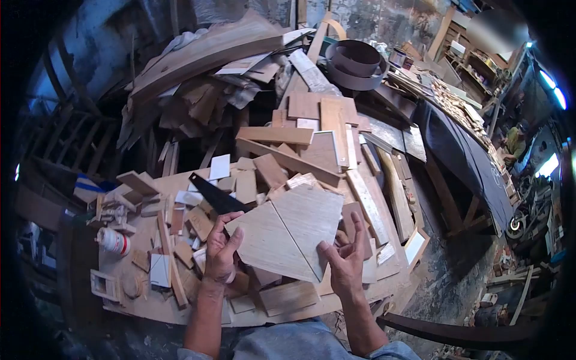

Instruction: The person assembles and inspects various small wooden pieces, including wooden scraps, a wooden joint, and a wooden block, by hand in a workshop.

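Observation:
Two light triangular plywood pieces (288, 231) are held edge to edge, forming a diamond shape above a cluttered workbench (156, 306). My left hand (221, 249) grips the left triangle at its lower left edge. My right hand (345, 258) holds the lower right edge of the right triangle, fingers spread behind it. A dark seam runs between the two pieces from top centre to bottom.
Wood offcuts cover the bench, with a black saw blade (213, 193) and a glue bottle (114, 241) at the left. A tall heap of planks (240, 78) rises behind. A dark cloth-covered table (462, 150) stands at right, with a person (515, 141) beyond.

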Demonstrator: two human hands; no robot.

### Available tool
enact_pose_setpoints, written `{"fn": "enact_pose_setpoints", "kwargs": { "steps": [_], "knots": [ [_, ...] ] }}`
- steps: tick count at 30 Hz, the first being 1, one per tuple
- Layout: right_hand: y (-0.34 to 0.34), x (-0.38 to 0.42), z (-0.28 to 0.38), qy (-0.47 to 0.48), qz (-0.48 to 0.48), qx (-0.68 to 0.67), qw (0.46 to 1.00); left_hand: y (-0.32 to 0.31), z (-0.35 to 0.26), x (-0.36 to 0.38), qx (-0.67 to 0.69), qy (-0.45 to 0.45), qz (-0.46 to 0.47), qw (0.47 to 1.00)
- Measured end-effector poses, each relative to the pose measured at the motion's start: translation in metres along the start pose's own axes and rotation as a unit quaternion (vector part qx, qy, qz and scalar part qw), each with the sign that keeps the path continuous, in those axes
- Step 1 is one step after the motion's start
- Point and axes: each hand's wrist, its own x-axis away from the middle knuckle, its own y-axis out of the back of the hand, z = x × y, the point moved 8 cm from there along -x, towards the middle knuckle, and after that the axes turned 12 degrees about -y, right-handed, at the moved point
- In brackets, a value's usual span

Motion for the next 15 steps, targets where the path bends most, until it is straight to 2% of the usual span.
{"fn": "enact_pose_setpoints", "kwargs": {
  "steps": [6,9,13,15],
  "knots": [
    [-0.036,0.007,-0.026,0.011,0.007,0.095,0.995,0.055,-0.029,0.041,-0.037,0.014,0.003,0.999],
    [-0.048,0.014,-0.051,-0.061,-0.006,0.134,0.989,0.099,-0.037,0.063,-0.055,0.018,-0.005,0.998],
    [-0.091,0.04,-0.088,-0.065,0.03,0.151,0.986,0.155,-0.06,0.097,-0.023,0.01,-0.149,0.988],
    [-0.118,0.062,-0.111,-0.049,0.059,0.161,0.984,0.175,-0.077,0.118,0.0,0.006,-0.169,0.986]
  ]
}}
